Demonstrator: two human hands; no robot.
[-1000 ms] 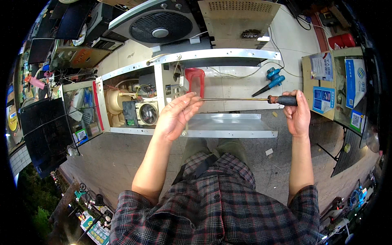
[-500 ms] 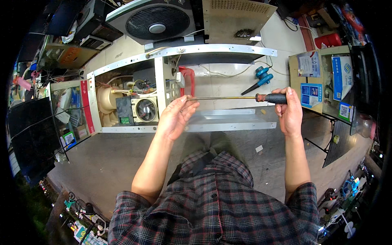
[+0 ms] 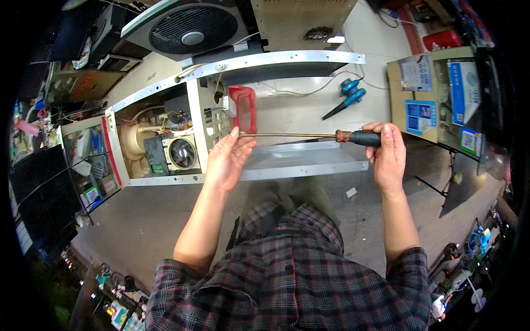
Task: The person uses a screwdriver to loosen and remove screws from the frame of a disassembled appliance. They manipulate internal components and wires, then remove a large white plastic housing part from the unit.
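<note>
Head view: we hold a long screwdriver (image 3: pixel 343 135) approx. level, w/ both hands, over the open metal frame (image 3: pixel 194 124). Handle's thick & dark, w/ a worn reddish collar; shaft's long, thin & straight, brassy nr the collar, greyer twd the tip. Our R hand (image 3: pixel 388 157) has its fingers curled round the handle's butt end, thumb on top. Our L hand (image 3: pixel 225 160) pinches the tip end btw thumb & index, other fingers loosely spread. Blue blower (image 3: pixel 351 94) lies beyond the shaft, nr the handle.
</note>
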